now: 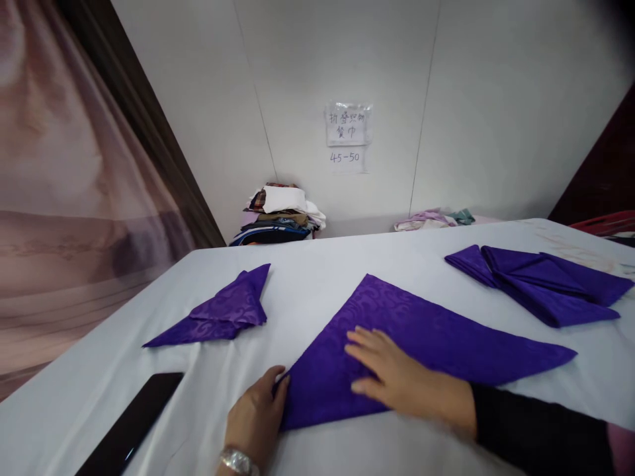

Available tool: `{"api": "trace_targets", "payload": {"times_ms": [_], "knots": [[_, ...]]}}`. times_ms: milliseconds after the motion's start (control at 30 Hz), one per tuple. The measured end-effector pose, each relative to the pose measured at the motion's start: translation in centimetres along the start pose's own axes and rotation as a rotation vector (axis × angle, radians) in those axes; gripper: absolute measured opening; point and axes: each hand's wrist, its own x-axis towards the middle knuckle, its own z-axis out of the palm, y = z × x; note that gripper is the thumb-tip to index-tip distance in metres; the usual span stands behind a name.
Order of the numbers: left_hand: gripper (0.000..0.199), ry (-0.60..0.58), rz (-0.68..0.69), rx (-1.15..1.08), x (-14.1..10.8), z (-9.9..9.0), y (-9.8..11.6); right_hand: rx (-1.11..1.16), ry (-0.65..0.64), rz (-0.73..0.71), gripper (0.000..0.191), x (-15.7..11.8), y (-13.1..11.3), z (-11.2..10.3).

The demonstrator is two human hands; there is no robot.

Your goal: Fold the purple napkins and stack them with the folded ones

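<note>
A purple patterned cloth, folded into a wide triangle, lies on the white-covered table. At its near left corner, my left hand pinches the edge between thumb and fingers. My right hand rests flat over the middle of the cloth, fingers spread and slightly blurred. One folded purple cloth with pointed ends lies to the left. Another purple cloth, folded in several layers, lies at the right.
A dark flat object lies at the near left. Behind the table are a clothes pile and more fabric. Paper signs hang on the wall, and a curtain hangs at the left.
</note>
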Motion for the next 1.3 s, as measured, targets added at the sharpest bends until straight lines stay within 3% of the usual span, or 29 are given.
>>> {"api": "trace_targets", "payload": {"times_ms": [133,333,433,500,567,667,833,1000,1300], "knots": [[0.031,0.005,0.031,0.042,-0.1,-0.3,0.3,0.059,-0.179,-0.065,0.071,-3.5,-3.6,2.2],[0.035,0.027,0.056,0.080,0.4,-0.5,0.1,0.015,-0.146,0.017,0.076,-4.9,-2.9,3.2],[0.038,0.170,0.176,0.139,0.5,-0.5,0.6,-0.024,-0.085,0.012,0.075,-5.3,-3.0,3.1],[0.042,0.314,0.314,0.159,0.1,0.0,1.5,-0.032,-0.069,0.001,0.075,-5.5,-3.1,3.0],[0.046,0.379,0.480,0.140,-0.6,1.1,2.9,-0.032,-0.063,-0.010,0.077,-5.5,-3.2,3.0],[0.049,0.260,0.702,0.126,-1.9,3.3,4.9,-0.037,-0.036,-0.024,0.079,-5.4,-3.2,3.0],[0.059,0.014,0.702,0.216,-2.7,5.1,5.8,-0.033,-0.023,-0.020,0.078,-5.7,-3.2,2.9],[0.062,-0.027,0.671,0.241,-2.6,4.4,5.9,-0.055,-0.011,0.069,0.077,-8.1,-1.6,2.0],[0.066,-0.070,0.633,0.245,-2.8,4.2,6.2,-0.185,0.081,0.378,0.073,-16.0,4.7,-2.2]]}}
